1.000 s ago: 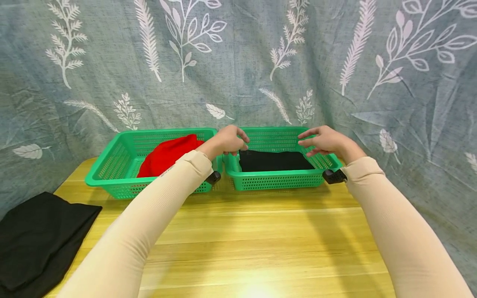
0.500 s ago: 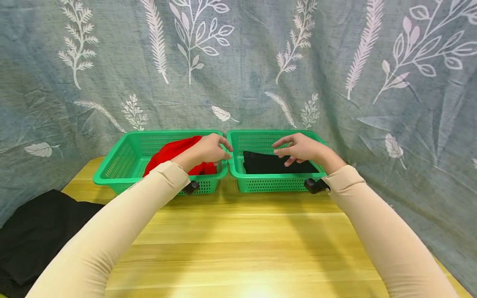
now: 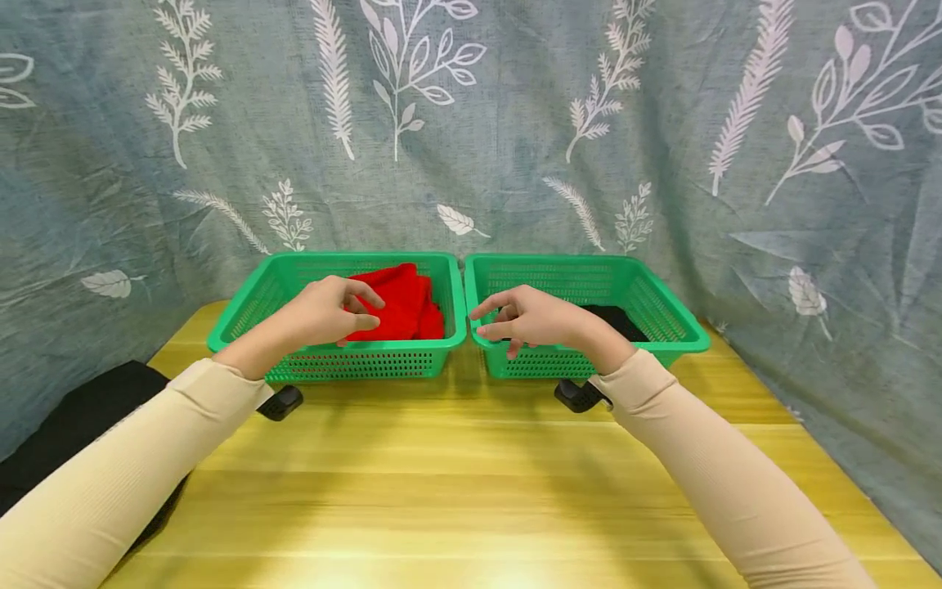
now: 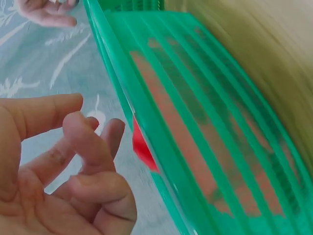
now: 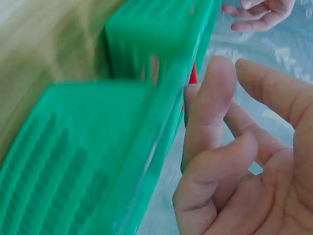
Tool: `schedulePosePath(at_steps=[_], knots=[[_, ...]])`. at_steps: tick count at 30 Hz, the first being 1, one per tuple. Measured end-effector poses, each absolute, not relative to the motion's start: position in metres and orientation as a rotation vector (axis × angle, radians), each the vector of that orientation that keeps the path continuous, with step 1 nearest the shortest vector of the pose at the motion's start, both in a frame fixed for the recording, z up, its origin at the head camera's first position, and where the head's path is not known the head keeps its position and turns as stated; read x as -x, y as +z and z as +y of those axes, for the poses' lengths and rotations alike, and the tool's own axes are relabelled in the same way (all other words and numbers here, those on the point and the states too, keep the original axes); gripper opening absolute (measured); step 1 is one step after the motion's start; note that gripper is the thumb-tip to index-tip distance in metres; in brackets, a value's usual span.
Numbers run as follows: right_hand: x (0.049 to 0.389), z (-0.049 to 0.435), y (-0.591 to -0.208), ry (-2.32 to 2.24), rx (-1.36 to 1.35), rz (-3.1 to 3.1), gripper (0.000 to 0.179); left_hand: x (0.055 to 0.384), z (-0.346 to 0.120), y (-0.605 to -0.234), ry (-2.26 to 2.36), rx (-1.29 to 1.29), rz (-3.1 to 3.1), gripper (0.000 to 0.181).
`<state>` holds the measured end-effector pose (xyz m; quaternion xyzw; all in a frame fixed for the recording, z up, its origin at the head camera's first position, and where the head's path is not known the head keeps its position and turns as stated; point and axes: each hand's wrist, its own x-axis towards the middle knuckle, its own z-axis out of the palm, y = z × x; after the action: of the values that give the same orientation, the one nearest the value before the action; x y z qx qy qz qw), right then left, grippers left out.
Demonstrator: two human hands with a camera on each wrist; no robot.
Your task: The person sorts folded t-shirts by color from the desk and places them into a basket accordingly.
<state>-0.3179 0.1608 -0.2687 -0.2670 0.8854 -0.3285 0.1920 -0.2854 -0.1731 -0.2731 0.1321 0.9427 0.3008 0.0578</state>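
Observation:
My left hand (image 3: pixel 324 311) hovers at the front of the left green basket (image 3: pixel 368 364), its fingers loosely bent and nothing in them. Inside that basket lies a folded red cloth (image 3: pixel 405 307), partly hidden behind the left hand. Over the front left corner of the right green basket (image 3: pixel 655 282) is my right hand (image 3: pixel 533 317), empty too, with relaxed fingers. A black cloth (image 3: pixel 618 321) lies in the right basket, mostly covered by that hand. In the left wrist view, red cloth (image 4: pixel 143 149) shows above the basket rim, apart from the fingers.
Both baskets stand side by side at the back of a wooden table (image 3: pixel 441 483). Another black cloth (image 3: pixel 81 417) lies at the left edge, partly under the left sleeve. A patterned grey-blue curtain (image 3: pixel 478 147) hangs directly behind the baskets.
Both hands have moved left and toward me, the left from between the baskets, the right from the right basket's far side. The baskets have shifted rightward in the head view.

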Motion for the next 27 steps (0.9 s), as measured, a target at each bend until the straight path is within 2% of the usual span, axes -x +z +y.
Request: schedulePosePath(at_steps=[11, 18, 27], knots=[[0.280, 0.094, -0.276, -0.779, 0.985, 2.384, 0.040, 0.250, -0.261, -0.279, 0.851, -0.290, 2.942, 0.043], [0.259, 0.044, -0.294, -0.650, 1.151, 2.249, 0.044, 0.224, -0.315, -0.288, 0.783, -0.152, 3.005, 0.050], [0.242, -0.016, -0.323, -0.513, 1.196, 2.216, 0.052, 0.189, -0.367, -0.306, 0.554, 0.014, 3.125, 0.050]])
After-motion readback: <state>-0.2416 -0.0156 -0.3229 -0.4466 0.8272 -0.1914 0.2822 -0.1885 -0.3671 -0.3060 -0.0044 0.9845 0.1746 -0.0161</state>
